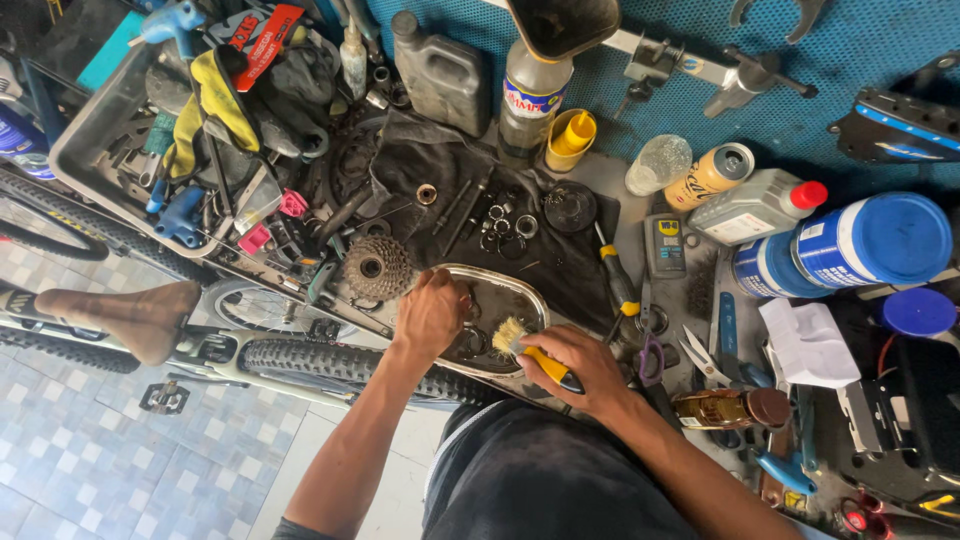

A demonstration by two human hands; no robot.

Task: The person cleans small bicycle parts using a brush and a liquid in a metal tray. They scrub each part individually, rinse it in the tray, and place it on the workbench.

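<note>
My left hand (430,312) rests on the left rim of an oval metal tray (525,290) on the workbench, fingers curled over a small dark part inside it. My right hand (578,365) grips a yellow-handled brush (530,352), its pale bristles (508,335) pressed into the tray beside dark rings. A toothed bicycle cassette (377,267) lies just left of the tray on a black cloth (440,170).
A grey bin of tools (100,130) sits at the back left. Bottles, a spray can (712,176) and blue tubs (870,240) crowd the right. Scissors (700,358) and a screwdriver (618,280) lie near my right hand. A bicycle (200,345) stands below the bench edge.
</note>
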